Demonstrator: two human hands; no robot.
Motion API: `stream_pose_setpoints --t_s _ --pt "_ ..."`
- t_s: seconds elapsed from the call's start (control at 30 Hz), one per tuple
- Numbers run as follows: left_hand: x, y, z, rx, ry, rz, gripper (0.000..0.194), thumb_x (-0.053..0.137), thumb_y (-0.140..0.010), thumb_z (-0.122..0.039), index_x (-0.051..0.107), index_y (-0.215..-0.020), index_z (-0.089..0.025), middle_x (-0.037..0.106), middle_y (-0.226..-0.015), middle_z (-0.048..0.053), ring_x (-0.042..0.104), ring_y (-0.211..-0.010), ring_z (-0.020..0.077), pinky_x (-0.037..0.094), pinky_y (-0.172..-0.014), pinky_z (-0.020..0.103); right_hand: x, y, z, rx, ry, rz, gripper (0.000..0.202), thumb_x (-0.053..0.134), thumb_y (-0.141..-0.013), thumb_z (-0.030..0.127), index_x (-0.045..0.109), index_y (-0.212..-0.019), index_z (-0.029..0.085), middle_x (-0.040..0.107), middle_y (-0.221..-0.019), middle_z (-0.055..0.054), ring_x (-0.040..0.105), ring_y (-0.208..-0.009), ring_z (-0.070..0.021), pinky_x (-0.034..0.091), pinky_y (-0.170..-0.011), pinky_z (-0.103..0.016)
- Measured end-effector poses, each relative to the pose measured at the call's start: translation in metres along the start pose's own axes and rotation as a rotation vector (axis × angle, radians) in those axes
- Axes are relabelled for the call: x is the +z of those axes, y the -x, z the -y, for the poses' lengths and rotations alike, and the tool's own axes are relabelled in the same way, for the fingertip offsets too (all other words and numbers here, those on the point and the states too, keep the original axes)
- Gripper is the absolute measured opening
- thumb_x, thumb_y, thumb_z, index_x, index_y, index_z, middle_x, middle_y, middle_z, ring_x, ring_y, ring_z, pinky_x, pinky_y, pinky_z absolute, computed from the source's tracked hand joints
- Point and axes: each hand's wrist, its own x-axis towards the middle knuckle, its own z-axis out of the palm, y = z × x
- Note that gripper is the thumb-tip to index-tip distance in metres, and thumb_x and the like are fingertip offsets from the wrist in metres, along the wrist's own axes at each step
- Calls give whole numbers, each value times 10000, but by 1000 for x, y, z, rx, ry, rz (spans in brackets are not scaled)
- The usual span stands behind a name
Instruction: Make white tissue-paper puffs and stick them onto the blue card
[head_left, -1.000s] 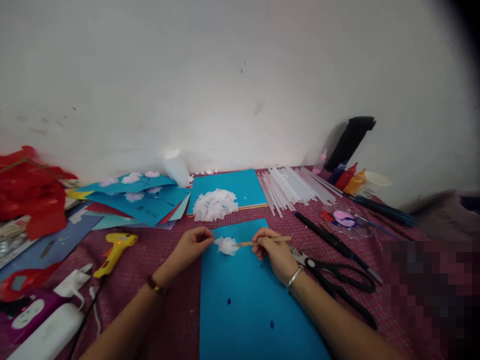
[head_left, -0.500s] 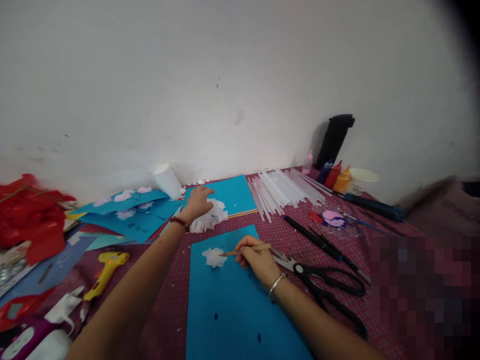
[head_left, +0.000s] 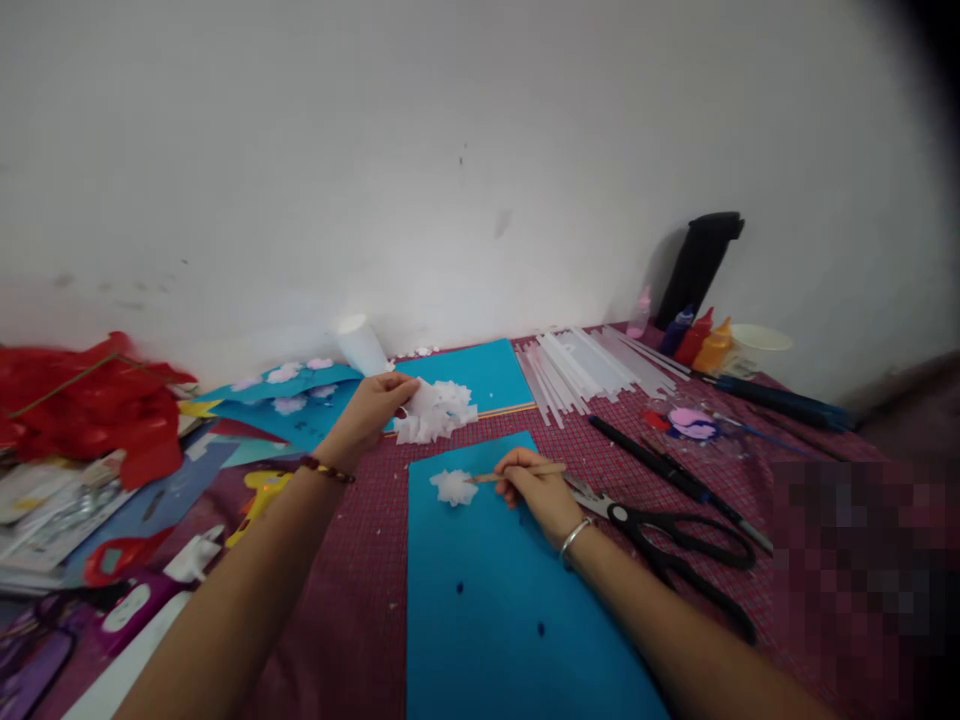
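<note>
A large blue sheet [head_left: 480,640] lies in front of me, with a small white ruffled paper flower [head_left: 454,488] near its far left corner. My right hand [head_left: 532,490] is closed around a pointed wooden stick [head_left: 551,468], held like a pen. The stick's tip meets the right side of the flower. Farther back, my left hand [head_left: 382,405] pinches the left edge of a heap of white ruffled paper pieces [head_left: 435,410]. Whether one piece or several is between its fingers I cannot make out. Dark blue dots [head_left: 541,629] mark the blue sheet.
Scissors [head_left: 675,525] with black handles lie right of my right hand. White strips [head_left: 577,370] and paint bottles [head_left: 711,345] stretch along the back right. To the left are a yellow glue gun [head_left: 259,500], blue sheets with flowers [head_left: 300,425] and red plastic [head_left: 82,410].
My left hand has come down from hovering over the white heap and now pinches its left edge. The right hand keeps the stick at the flower. The whole view has shifted slightly.
</note>
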Motion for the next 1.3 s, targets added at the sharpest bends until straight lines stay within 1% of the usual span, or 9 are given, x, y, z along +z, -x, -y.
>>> stream_pose_setpoints --t_s 0.17,0.33,0.53,0.7,0.9,1.0,1.1,1.2,1.3 --pt "-24 25 32 -32 -61 -144 126 657 -609 -249 577 -538 -183 589 -653 52 549 -723 205 346 -562 260 2 4 -2 -30 43 -11 82 533 -665 246 579 -682 179 613 -530 23 506 -442 -105 391 -437 -224" --pt "-41 47 41 -93 9 -94 210 609 -687 -389 594 -641 -184 554 -580 8 491 -537 138 344 -512 255 6 5 3 -33 -12 -18 92 569 -666 264 579 -688 176 620 -530 21 522 -450 -102 399 -457 -223" --pt "-27 81 34 -232 335 116 226 668 -687 -383 582 -723 -177 496 -549 -44 404 -437 65 277 -427 199 1 8 17 15 8 29 197 651 -673 299 623 -806 156 690 -638 -17 603 -552 -116 462 -558 -239" --pt "-6 85 27 -185 360 258 220 691 -679 -364 619 -718 -160 556 -619 -25 423 -483 62 313 -461 196 -8 9 19 45 156 138 288 716 -665 388 663 -829 157 711 -718 -44 644 -651 -156 499 -652 -292" --pt "19 92 37 -207 402 232 230 661 -697 -380 591 -729 -164 534 -650 -36 438 -507 65 347 -475 192 -7 11 5 -69 296 113 243 623 -750 422 632 -787 182 668 -636 -18 614 -617 -169 470 -601 -297" --pt "19 99 45 -277 449 289 197 619 -738 -368 565 -761 -180 567 -763 -19 443 -511 63 352 -466 197 -9 14 2 -124 383 93 191 574 -793 375 610 -778 189 656 -631 -16 593 -604 -166 435 -560 -284" --pt "10 100 50 -253 481 367 144 600 -732 -312 557 -720 -176 567 -890 -1 470 -567 68 379 -509 213 -11 15 1 -134 401 64 171 546 -816 348 596 -772 191 646 -623 -12 588 -601 -163 426 -553 -279" --pt "2 98 52 -170 359 443 122 586 -704 -266 562 -645 -162 552 -936 12 490 -649 88 394 -575 230 -11 12 -1 -120 390 63 163 548 -819 341 593 -782 189 647 -628 -10 596 -601 -159 443 -568 -281" --pt "-1 97 49 -80 171 515 116 561 -712 -250 570 -628 -169 541 -806 -2 482 -682 114 385 -615 242 -10 9 -3 -129 383 63 165 544 -826 344 594 -804 189 660 -653 -15 612 -624 -161 459 -584 -284"
